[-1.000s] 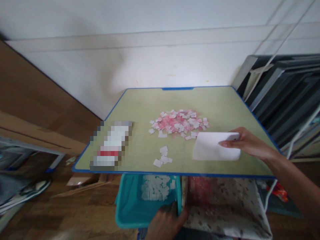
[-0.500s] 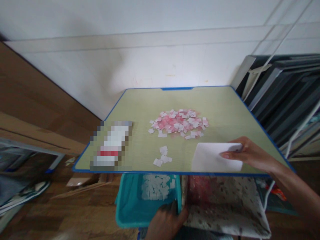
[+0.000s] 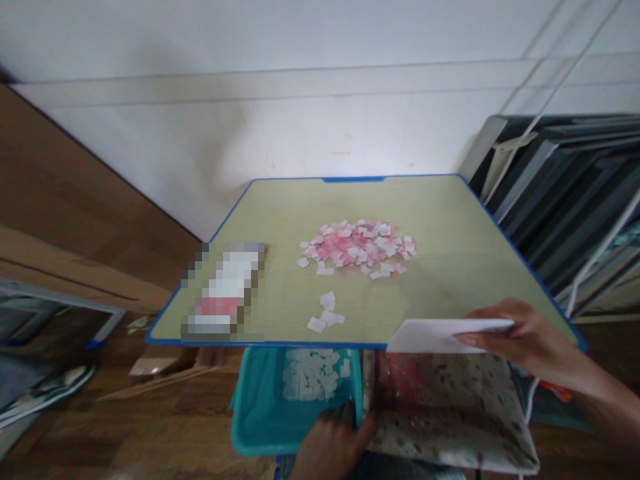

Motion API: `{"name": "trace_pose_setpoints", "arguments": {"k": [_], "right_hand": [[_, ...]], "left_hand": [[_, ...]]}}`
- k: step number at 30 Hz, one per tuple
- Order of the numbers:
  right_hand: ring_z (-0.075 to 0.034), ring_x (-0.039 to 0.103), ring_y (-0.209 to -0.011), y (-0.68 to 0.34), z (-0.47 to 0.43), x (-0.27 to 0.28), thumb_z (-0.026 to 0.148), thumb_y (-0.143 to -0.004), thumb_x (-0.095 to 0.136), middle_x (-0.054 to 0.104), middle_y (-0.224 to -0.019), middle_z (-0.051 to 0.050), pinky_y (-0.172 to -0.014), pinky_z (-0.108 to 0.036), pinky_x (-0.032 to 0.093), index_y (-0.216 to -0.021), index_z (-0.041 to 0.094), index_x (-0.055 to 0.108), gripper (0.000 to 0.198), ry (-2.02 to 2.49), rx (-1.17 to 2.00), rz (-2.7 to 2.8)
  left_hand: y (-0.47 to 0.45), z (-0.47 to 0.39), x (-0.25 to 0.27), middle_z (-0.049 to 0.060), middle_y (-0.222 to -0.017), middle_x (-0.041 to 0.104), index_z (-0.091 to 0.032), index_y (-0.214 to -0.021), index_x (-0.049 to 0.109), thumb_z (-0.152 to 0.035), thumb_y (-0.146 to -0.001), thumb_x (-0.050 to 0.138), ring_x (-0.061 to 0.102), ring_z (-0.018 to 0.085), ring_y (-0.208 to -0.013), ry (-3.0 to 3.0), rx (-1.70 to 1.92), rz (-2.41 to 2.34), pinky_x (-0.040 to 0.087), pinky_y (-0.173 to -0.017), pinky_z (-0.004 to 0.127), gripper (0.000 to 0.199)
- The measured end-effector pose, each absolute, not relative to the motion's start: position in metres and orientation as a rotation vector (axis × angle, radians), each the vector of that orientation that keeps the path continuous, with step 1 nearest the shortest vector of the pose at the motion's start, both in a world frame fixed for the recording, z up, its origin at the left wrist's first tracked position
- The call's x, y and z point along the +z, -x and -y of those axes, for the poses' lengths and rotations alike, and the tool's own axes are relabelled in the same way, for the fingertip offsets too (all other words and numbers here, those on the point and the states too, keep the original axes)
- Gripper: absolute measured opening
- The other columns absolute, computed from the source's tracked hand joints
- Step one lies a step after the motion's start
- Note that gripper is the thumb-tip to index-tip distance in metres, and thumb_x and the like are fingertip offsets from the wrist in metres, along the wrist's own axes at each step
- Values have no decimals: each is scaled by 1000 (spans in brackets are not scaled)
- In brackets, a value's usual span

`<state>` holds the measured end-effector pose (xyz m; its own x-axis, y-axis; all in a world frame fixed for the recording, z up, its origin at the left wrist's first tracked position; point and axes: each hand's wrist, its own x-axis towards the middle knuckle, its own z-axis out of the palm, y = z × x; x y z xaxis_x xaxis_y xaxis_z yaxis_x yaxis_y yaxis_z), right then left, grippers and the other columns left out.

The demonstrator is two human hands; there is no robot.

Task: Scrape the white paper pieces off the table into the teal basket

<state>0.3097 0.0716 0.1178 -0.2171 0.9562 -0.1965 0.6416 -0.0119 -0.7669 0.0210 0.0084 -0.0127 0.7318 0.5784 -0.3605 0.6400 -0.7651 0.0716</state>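
Note:
My right hand [image 3: 525,340] grips a white sheet of paper [image 3: 437,335] by its right side, held nearly flat over the near edge of the green table [image 3: 450,220]. My left hand [image 3: 333,443] holds the near rim of a teal bin [image 3: 255,417] below the table, with white paper squares [image 3: 313,375] inside it. A pile of pink and white paper squares [image 3: 357,247] lies in the middle of the table. A few loose white squares [image 3: 325,313] lie nearer the front edge.
A blurred rectangular object [image 3: 225,293] lies at the table's left front. A patterned cloth bag [image 3: 450,407] holding pink pieces sits right of the bin. Dark panels [image 3: 565,200] lean at the right. Brown boards [image 3: 60,220] stand at the left, over a wooden floor.
My right hand has drawn the white sheet toward me, from the table's surface to its near edge, and tilted it flatter. My left hand has stayed on the bin.

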Motion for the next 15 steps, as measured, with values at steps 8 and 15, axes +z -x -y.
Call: {"name": "trace_pose_setpoints", "arguments": {"k": [8,15], "right_hand": [[-10,49,-44,-303,-67,129,30,-77,53,55,-49,-1,-39,-20,30,-63,17,65,23,1491,877,1957],[-10,50,-44,-306,-64,127,25,-77,52,57,-51,-1,-41,-19,35,-66,19,66,19,1427,858,2023]], "left_hand": [[-21,-9,-10,10,-88,58,-20,-123,31,-6,-76,50,57,23,-70,-2718,-485,-957,47,-56,34,54],[-20,-8,-17,8,-83,59,-21,-122,33,-5,-75,49,57,22,-66,-2748,-429,-968,48,-57,33,52]]}}
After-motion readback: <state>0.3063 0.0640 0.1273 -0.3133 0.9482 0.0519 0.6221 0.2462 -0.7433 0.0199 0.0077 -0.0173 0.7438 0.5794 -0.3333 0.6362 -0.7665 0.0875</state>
